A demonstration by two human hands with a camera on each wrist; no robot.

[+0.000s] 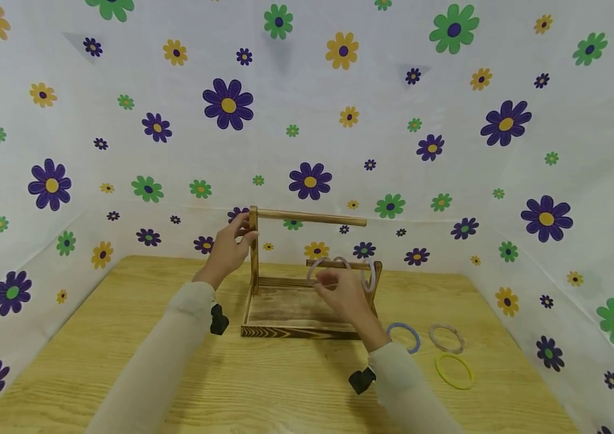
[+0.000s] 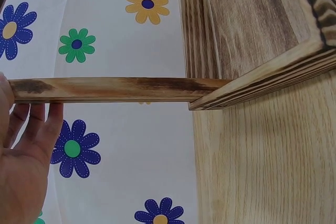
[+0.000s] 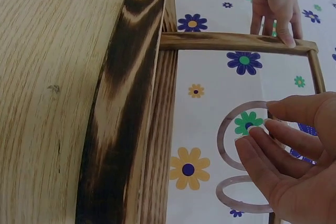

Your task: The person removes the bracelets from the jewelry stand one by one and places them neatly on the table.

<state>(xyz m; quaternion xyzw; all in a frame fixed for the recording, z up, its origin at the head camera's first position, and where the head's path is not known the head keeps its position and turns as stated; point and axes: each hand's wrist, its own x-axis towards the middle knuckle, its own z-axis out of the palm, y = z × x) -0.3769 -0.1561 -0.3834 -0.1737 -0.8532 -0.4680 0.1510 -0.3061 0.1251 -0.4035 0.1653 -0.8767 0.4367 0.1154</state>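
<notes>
My left hand point(image 1: 229, 248) grips the upright post point(image 2: 121, 88) of a wooden stand near its top, the thumb on one side and fingers on the other. My right hand point(image 1: 341, 294) is at the stand's lower rod point(image 1: 358, 264), thumb and fingers loosely bent with a gap between the tips. Beside those fingertips a greyish-purple ring point(image 3: 224, 137) hangs around the rod, partly hidden by the hand; whether they touch is unclear. Another ring point(image 3: 226, 203) hangs next to it, and a pale lilac ring point(image 1: 373, 278) is near the rod's right post.
On the wooden table point(image 1: 296, 386), right of the stand, lie a blue ring point(image 1: 417, 340), a pinkish-beige ring point(image 1: 460, 342) and a yellow ring point(image 1: 455, 386). The stand's upper rod point(image 1: 312, 217) carries no rings. A flowered sheet point(image 1: 263, 144) encloses the back and sides.
</notes>
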